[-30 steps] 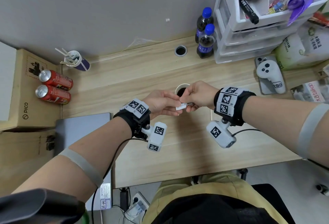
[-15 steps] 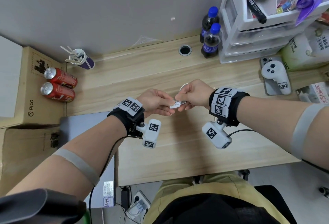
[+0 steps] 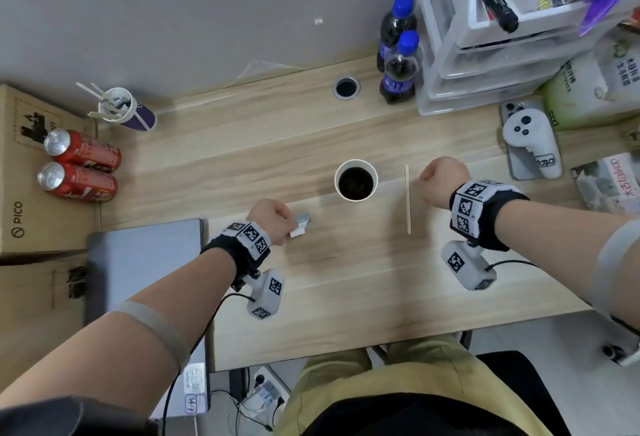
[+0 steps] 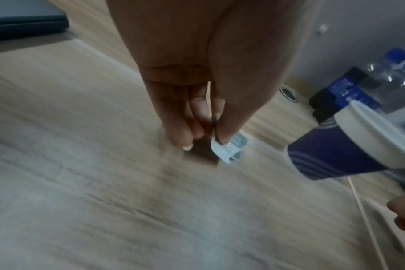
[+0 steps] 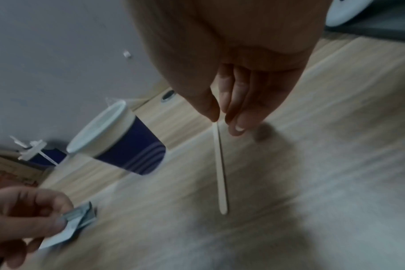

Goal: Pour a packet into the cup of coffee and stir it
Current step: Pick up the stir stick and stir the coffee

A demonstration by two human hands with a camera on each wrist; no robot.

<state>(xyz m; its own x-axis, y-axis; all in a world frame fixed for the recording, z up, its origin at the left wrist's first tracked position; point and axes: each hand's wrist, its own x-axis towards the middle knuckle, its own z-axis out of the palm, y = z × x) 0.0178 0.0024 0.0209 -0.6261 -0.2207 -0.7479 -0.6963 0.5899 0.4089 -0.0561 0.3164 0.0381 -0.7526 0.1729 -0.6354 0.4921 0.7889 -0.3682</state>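
Note:
A paper cup (image 3: 356, 180) of dark coffee stands mid-desk; the wrist views show its purple side (image 4: 335, 151) (image 5: 127, 146). My left hand (image 3: 273, 219) is low over the desk to the cup's front left. It pinches a small white-and-grey packet (image 3: 302, 224) (image 4: 227, 148) (image 5: 76, 221) between thumb and fingers. A wooden stir stick (image 3: 408, 198) (image 5: 221, 169) lies flat to the right of the cup. My right hand (image 3: 438, 176) (image 5: 222, 120) hovers at the stick's far end, fingers pointing down and holding nothing.
Back left stands a second purple cup (image 3: 119, 108) holding several sticks, next to two red cans (image 3: 81, 172) on a cardboard box. A closed laptop (image 3: 145, 262) lies front left. Two cola bottles (image 3: 400, 65), a drawer unit (image 3: 485, 65) and a white controller (image 3: 530, 145) are at the back right.
The hands were together over the cup, both on the packet. They have parted: the left drew back to the front left with the packet, and the right moved right to the stir stick.

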